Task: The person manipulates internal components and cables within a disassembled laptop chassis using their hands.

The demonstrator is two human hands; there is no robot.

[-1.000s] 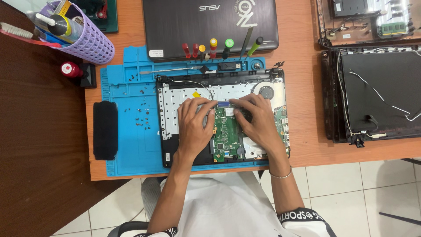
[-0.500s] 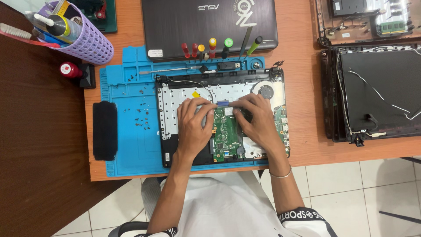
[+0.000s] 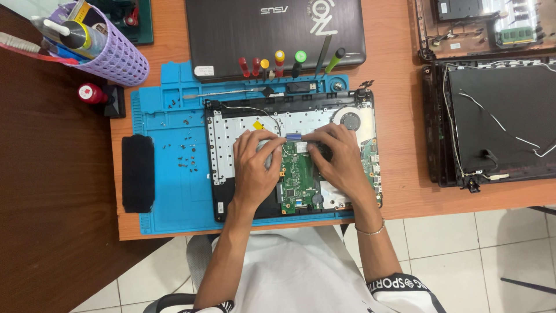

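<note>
At mid-frame a small blue ribbon tab (image 3: 293, 137) sits at the top edge of the green board (image 3: 298, 174) inside the opened laptop base (image 3: 231, 124). Both hands meet on it: the left hand (image 3: 255, 168) and the right hand (image 3: 339, 159) each lie flat with fingertips drawn together at the tab; whether either grip truly pinches it I cannot tell. The tab looks thin, limp and easily torn, best held by its stiffened end; the board is rigid but fragile, better taken by its edges. Around lies a blue mat (image 3: 168, 168) with loose screws (image 3: 185, 152), screwdrivers (image 3: 278, 62) above, on the orange worktop (image 3: 399, 110).
</note>
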